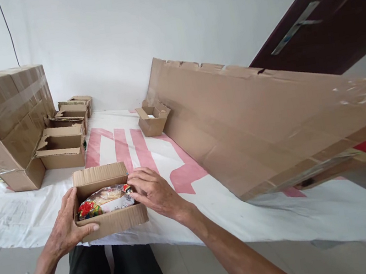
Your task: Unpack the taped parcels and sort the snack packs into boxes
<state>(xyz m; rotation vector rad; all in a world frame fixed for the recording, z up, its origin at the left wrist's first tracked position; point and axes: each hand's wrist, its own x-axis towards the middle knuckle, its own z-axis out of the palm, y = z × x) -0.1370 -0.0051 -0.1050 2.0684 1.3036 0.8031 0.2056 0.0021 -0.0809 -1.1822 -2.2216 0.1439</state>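
One clear plastic packet point(113, 198) lay in an open cardboard box point(113, 224) near the front edge of the tabletop point(26, 226), and dark lettering ran along its white lower part, too small to read. Bright red, yellow and green colouring marked the packet's left end, with a smaller patch of red and yellow at the right end. Large pink shapes point(142, 148) on the white cover of the tabletop formed bars and corners, but I could not make out any word in them. The packet's long axis ran from left to right, its right end tipped slightly toward the far side, and the box lay lengthwise the same way, its opening upward and its far flap raised. The left hand point(67, 225) gripped the box's left end, thumb over the near wall and fingers along the side. The right hand point(155, 192) had its fingers bent at the box's right end, beside the packet's tip; whether they pinched anything, I could not tell. Beyond the left hand stood taped cartons point(8, 109) and a row of open boxes point(65, 160); to the right leaned a broad cardboard panel point(253, 121), with a small box point(152, 125) beside its far end.
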